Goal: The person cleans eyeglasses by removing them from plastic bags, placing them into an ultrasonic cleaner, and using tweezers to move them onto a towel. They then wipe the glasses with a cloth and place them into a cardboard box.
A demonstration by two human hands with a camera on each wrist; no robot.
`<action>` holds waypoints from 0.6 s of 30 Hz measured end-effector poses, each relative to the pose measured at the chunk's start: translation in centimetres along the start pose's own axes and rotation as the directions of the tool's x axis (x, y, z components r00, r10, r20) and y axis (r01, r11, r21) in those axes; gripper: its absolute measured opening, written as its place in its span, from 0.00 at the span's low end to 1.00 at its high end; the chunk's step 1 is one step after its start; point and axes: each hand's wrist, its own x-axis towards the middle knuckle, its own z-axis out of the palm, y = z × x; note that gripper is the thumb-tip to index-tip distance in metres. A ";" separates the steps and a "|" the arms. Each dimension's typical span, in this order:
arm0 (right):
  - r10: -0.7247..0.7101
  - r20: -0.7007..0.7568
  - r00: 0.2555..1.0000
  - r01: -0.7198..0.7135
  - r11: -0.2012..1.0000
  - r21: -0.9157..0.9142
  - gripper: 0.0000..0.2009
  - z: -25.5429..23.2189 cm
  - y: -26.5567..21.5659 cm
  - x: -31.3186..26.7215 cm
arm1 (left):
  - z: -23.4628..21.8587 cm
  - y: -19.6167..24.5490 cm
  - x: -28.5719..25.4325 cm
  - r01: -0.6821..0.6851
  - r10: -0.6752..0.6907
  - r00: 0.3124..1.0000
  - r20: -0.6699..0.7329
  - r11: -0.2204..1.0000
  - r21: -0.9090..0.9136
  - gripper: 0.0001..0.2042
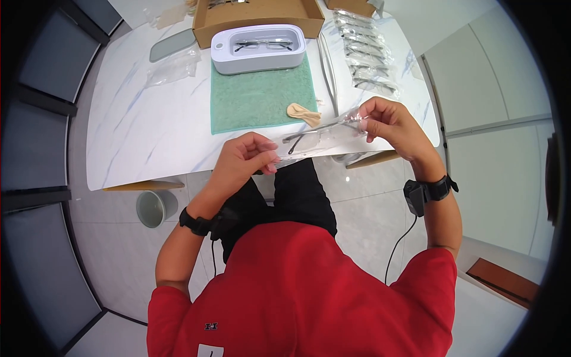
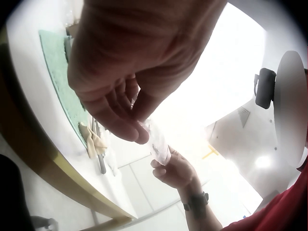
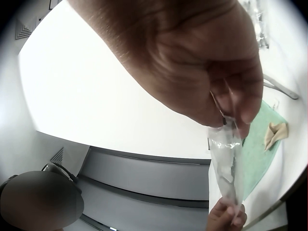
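Observation:
A clear plastic sleeve (image 1: pixel 321 138) with a pair of glasses inside is stretched between both hands above the table's front edge. The left hand (image 1: pixel 245 160) pinches its left end between thumb and fingers; the right hand (image 1: pixel 389 128) pinches the right end. In the left wrist view the left hand (image 2: pixel 134 72) holds one end of the sleeve (image 2: pixel 158 147), with the other hand at the far end. In the right wrist view the right hand (image 3: pixel 202 72) grips the near end of the sleeve (image 3: pixel 226 159).
A white cleaner (image 1: pixel 259 59) with glasses in its basin stands on a green towel (image 1: pixel 262 98), a beige cloth (image 1: pixel 303 114) at the towel's corner. Bagged glasses (image 1: pixel 366 50) line the right side; a cardboard box (image 1: pixel 256 13) is behind. An empty bag (image 1: pixel 172 68) and grey lid (image 1: pixel 172 45) lie left.

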 end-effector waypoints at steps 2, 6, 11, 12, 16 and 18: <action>0.005 -0.016 1.000 -0.004 1.000 0.024 0.06 0.0 -0.2 -0.3 | -0.7 0.0 -0.4 -0.009 0.009 0.999 -0.032 1.000 0.018 0.06; -0.015 -0.081 0.997 0.020 0.998 0.060 0.06 -0.9 0.0 -1.0 | -2.4 0.7 -1.4 -0.061 0.068 0.994 -0.087 0.995 0.073 0.06; 0.018 -0.224 0.974 -0.003 0.998 0.070 0.07 -2.1 0.9 -1.6 | -7.9 3.4 -4.4 -0.112 0.167 0.959 -0.231 0.966 0.234 0.07; 0.024 -0.227 0.974 -0.006 0.997 0.079 0.07 -2.2 0.9 -1.8 | -9.4 3.7 -4.8 -0.113 0.187 0.941 -0.282 0.960 0.256 0.07; 0.031 -0.234 0.972 0.001 0.991 0.135 0.06 -2.1 1.4 -1.9 | -16.8 5.9 -6.6 -0.083 0.218 0.872 -0.438 0.948 0.307 0.07; 0.033 -0.222 0.974 0.002 0.988 0.157 0.06 -1.7 1.5 -1.8 | -20.2 7.0 -6.7 -0.071 0.217 0.854 -0.472 0.949 0.307 0.07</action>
